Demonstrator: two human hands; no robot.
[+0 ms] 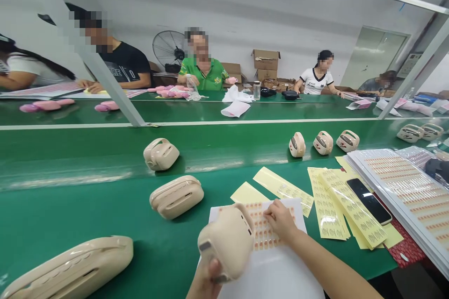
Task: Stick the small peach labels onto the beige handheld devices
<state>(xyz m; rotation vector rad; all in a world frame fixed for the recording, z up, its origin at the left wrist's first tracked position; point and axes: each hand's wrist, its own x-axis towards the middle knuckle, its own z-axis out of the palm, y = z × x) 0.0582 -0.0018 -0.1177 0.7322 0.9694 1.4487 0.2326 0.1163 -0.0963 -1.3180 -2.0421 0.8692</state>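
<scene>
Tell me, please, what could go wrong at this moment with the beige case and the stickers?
1. The left hand grips the beige case only at its lower end, so it might slip.
2. The right hand picks at the sticker sheet with its fingertips; a small sticker could tear or fold.
3. The phone lies on loose yellow sheets and may slide.

Noted at twelve o'clock: grey standing fan (169,49), brown cardboard boxes (265,60). At three o'clock: black smartphone (369,201) lying on yellow backing sheets (328,210).
</scene>
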